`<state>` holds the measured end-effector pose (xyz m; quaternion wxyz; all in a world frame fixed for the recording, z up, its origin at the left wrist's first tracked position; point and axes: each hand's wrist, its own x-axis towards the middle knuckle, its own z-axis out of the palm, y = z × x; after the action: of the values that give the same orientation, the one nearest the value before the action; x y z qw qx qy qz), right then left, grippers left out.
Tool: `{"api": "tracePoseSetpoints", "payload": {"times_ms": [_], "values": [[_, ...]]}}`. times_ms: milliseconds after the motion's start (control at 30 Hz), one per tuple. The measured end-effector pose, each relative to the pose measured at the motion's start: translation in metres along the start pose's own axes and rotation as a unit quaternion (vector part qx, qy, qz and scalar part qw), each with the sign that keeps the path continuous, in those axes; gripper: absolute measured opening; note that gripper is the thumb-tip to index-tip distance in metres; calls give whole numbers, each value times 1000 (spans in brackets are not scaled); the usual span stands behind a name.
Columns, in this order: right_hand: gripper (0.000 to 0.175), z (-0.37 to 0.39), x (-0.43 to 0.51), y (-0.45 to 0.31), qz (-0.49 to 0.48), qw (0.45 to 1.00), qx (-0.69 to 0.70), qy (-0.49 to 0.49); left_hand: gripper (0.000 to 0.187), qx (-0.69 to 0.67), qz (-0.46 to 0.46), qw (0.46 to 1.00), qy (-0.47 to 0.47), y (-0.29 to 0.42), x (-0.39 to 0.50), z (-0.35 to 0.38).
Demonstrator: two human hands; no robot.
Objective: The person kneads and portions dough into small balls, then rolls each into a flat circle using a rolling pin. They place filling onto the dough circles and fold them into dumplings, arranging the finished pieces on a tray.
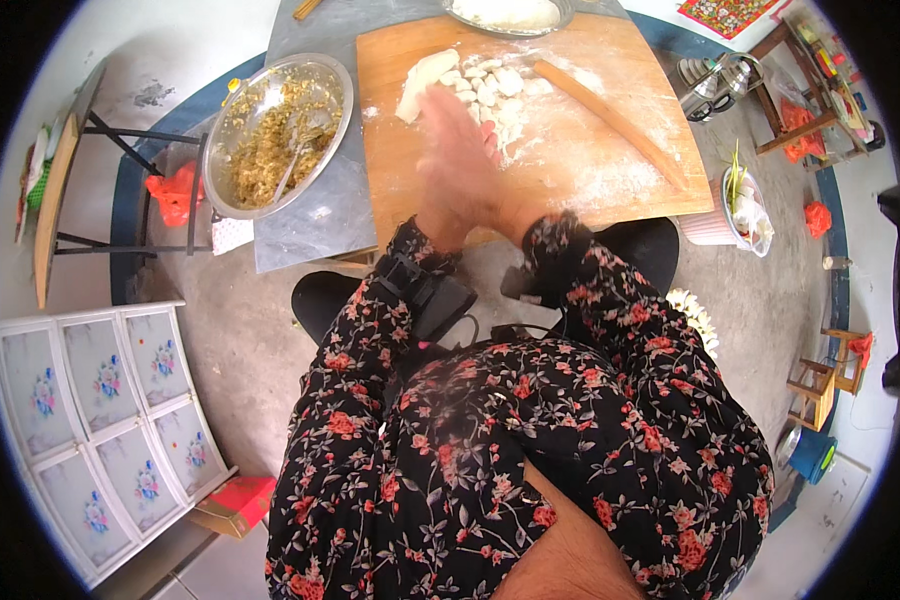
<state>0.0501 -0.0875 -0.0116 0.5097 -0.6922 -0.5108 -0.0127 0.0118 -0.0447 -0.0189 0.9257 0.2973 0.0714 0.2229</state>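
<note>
My left hand (450, 176) and my right hand (506, 199) are pressed or crossed together over the near left part of a floured wooden board (405, 187); both are blurred, and whether anything lies between the palms is hidden. Just beyond the fingertips are a long strip of dough (429, 71) and a heap of small dough pieces (487, 86). A wooden rolling pin (611, 124) lies slanting across the board to the right of them. Left of the board, a steel bowl (347, 97) holds a chopped filling (259, 169) with a metal spoon (289, 172) in it.
A metal basin of flour (510, 31) sits at the board's far edge on the grey table (307, 240). A bin (709, 225) with a plastic bag stands right of the table. A metal-legged stand (146, 135) is at left, near a white cabinet (112, 427).
</note>
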Motion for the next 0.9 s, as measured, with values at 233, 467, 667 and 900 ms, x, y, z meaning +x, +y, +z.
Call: {"api": "tracePoseSetpoints", "payload": {"times_ms": [233,467,667,900], "values": [[32,-10,5,43,60,991,-104,67,66,61,-73,995,8,-2,0,-9],[15,-42,-6,82,105,968,-206,94,70,-131,-124,974,134,-12,20,-20],[13,-20,-14,58,20,992,-27,118,52,-143,-116,982,34,-14,41,-33],[17,-38,10,68,121,970,-136,163,32,-43,-35,994,92,-1,40,-39]]}}
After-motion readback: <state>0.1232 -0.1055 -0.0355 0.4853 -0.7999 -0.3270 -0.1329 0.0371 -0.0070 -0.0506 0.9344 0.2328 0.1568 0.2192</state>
